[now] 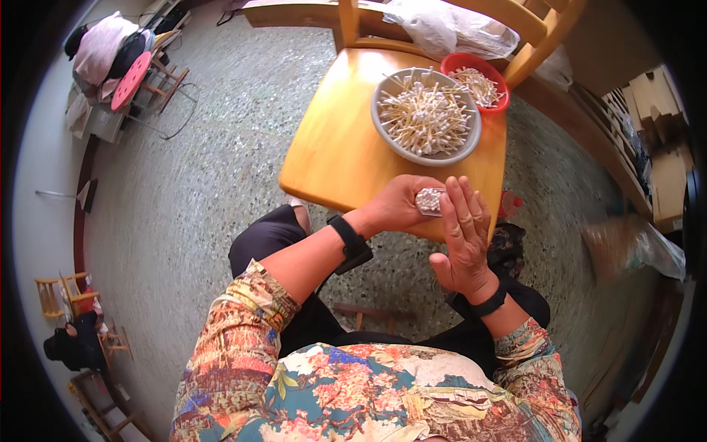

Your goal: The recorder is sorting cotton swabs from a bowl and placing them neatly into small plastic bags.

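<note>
My left hand [398,202] is closed round a packet of cotton swabs [429,200], whose white tips face up in a tight cluster with a clear edge around them. Flat and stretched out, my right hand [465,239] stands beside the packet, its fingers at the packet's right side; whether they touch it I cannot tell. Just beyond both hands, a grey bowl [384,135] heaped with loose cotton swabs rests on a wooden chair seat [331,140]. Behind it to the right is a red bowl [503,101] with fewer swabs.
Clear plastic bags [456,26] lie behind the chair's backrest. Cardboard boxes [670,177] and another plastic bag [633,247] are at the right. A red stool top [131,81] leans by a pile at the far left. A person [77,342] sits at the lower left.
</note>
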`<state>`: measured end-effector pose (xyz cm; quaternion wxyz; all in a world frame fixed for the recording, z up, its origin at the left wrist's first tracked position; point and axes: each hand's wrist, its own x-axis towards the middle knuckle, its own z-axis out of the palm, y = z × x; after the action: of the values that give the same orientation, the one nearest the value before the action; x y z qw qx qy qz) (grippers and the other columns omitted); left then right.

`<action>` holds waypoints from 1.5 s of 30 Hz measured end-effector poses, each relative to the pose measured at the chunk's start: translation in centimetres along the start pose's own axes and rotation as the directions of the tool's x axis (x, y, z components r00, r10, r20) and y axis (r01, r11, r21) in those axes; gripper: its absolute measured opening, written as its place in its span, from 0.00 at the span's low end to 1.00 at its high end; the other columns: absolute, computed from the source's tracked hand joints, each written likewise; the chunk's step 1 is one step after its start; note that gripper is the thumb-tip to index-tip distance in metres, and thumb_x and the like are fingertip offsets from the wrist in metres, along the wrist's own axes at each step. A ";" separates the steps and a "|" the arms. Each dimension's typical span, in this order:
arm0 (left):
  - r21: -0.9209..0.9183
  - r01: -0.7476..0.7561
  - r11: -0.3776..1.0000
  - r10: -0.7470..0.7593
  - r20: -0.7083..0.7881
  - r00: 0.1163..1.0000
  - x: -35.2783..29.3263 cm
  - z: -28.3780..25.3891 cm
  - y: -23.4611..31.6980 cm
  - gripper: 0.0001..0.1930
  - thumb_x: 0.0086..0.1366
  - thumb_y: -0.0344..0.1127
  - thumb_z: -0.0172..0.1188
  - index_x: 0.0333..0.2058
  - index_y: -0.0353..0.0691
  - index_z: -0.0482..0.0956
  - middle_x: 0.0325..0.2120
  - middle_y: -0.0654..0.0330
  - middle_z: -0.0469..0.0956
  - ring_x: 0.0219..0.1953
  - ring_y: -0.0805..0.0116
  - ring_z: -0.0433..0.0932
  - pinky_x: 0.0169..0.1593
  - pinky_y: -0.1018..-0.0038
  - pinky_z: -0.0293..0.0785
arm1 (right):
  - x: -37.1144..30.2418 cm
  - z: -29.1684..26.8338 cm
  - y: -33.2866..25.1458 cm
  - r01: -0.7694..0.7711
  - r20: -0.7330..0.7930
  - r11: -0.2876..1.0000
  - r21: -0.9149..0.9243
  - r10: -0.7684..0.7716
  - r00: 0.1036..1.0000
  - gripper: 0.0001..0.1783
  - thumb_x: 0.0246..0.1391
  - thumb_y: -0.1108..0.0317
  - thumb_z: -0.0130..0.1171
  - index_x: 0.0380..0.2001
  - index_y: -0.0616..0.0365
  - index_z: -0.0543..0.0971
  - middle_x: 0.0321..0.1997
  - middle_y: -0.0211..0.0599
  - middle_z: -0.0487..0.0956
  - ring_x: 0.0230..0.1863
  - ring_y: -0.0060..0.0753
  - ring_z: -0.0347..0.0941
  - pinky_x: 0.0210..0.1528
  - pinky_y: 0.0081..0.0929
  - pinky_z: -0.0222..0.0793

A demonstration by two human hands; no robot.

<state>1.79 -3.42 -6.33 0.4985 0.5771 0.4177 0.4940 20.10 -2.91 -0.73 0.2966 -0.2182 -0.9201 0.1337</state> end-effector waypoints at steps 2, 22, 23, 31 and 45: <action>0.023 -0.068 0.997 0.068 0.006 0.998 -0.5 0.0 -0.2 0.12 0.57 0.35 0.69 0.38 0.38 0.77 0.31 0.63 0.79 0.34 0.80 0.73 0.38 0.75 0.74 | 0.4 0.6 -0.5 -0.001 0.194 0.993 -0.116 0.024 0.981 0.37 0.64 0.42 0.36 0.64 0.61 0.62 0.69 0.48 0.61 0.72 0.49 0.52 0.71 0.46 0.40; 0.027 -0.074 0.997 0.073 0.041 0.997 -0.1 1.7 -1.6 0.14 0.51 0.38 0.68 0.30 0.35 0.75 0.23 0.53 0.78 0.24 0.71 0.72 0.30 0.70 0.72 | -0.7 1.7 -0.7 0.002 0.181 0.967 -0.256 0.046 0.982 0.36 0.67 0.44 0.27 0.67 0.61 0.57 0.70 0.49 0.58 0.73 0.50 0.48 0.71 0.47 0.38; 0.046 -0.106 0.993 0.105 0.031 0.994 -0.3 1.4 -1.8 0.14 0.51 0.37 0.69 0.30 0.36 0.75 0.23 0.54 0.78 0.25 0.72 0.73 0.31 0.70 0.72 | -0.6 2.0 -0.7 -0.003 0.184 0.966 -0.258 0.052 0.981 0.36 0.67 0.44 0.27 0.67 0.61 0.57 0.70 0.49 0.58 0.73 0.50 0.48 0.71 0.47 0.38; 0.110 -0.251 0.962 0.256 -0.033 0.966 0.4 1.9 -1.6 0.12 0.50 0.35 0.68 0.31 0.37 0.77 0.25 0.53 0.80 0.26 0.70 0.75 0.33 0.69 0.73 | -0.9 1.8 -0.7 0.013 0.119 0.971 -0.238 0.016 0.993 0.37 0.67 0.43 0.28 0.66 0.61 0.59 0.70 0.49 0.58 0.73 0.49 0.49 0.71 0.47 0.39; -0.116 -0.023 0.993 0.024 0.006 1.000 0.0 0.6 -0.1 0.20 0.58 0.30 0.68 0.49 0.37 0.76 0.39 0.63 0.80 0.41 0.79 0.75 0.47 0.78 0.73 | 1.0 -1.3 2.2 -0.276 -0.036 0.949 0.154 0.284 0.958 0.15 0.57 0.65 0.55 0.45 0.62 0.77 0.47 0.43 0.76 0.51 0.46 0.70 0.56 0.39 0.62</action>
<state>2.39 -3.50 -6.41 0.5270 0.5538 0.3797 0.5210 20.87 -0.40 -0.06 0.3165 -0.3280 -0.8584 0.2355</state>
